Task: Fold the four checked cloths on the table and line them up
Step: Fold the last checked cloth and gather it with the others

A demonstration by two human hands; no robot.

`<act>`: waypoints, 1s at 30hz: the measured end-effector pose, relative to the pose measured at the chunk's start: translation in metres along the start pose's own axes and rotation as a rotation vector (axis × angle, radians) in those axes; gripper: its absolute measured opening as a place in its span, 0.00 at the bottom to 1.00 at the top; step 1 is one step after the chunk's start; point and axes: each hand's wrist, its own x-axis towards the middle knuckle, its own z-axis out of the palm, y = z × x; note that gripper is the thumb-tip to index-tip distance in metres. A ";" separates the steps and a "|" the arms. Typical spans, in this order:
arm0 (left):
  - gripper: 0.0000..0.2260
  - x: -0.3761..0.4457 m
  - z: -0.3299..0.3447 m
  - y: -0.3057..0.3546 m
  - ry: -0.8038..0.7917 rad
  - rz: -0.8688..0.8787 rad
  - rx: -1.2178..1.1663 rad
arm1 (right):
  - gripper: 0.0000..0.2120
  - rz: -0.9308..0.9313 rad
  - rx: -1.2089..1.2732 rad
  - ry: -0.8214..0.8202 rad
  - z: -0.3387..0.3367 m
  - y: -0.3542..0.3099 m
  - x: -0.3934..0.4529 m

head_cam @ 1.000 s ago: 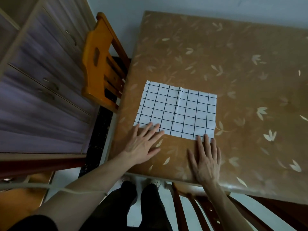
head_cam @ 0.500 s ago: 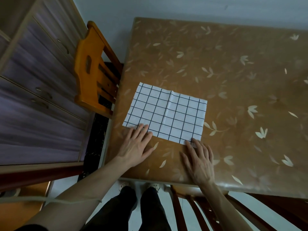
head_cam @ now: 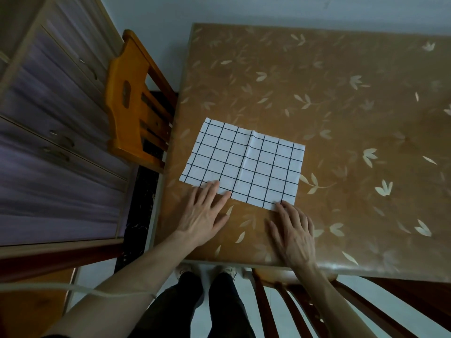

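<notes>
One white cloth with a black check [head_cam: 244, 162] lies flat on the brown leaf-patterned table [head_cam: 341, 118], near its left front corner, with a crease down its middle. My left hand [head_cam: 205, 213] rests flat on the table with its fingertips on the cloth's near left edge. My right hand [head_cam: 292, 230] lies flat too, its fingertips touching the cloth's near right corner. Neither hand grips anything. No other checked cloth is in view.
An orange wooden chair [head_cam: 131, 113] stands against the table's left side. A darker wooden chair [head_cam: 305, 301] sits at the front edge below my right arm. A cabinet with drawers [head_cam: 48, 142] fills the left. My legs and feet [head_cam: 205, 289] show below.
Both hands have slid a little toward me along the cloth's near edge, so that only the fingertips touch it. The cloth itself lies as before; the camera view shifted.
</notes>
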 end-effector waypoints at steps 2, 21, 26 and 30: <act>0.30 -0.003 0.001 0.001 0.007 0.007 -0.001 | 0.27 0.010 0.022 0.014 -0.002 -0.001 0.004; 0.28 0.013 -0.006 -0.010 0.091 -0.081 -0.002 | 0.28 -0.183 -0.005 -0.202 -0.008 -0.019 0.124; 0.31 0.029 -0.010 -0.026 0.111 -0.164 -0.034 | 0.29 -0.152 -0.079 -0.205 -0.015 -0.023 0.116; 0.33 0.047 -0.011 -0.032 0.114 -0.227 -0.042 | 0.26 -0.176 -0.108 -0.123 -0.018 -0.035 0.100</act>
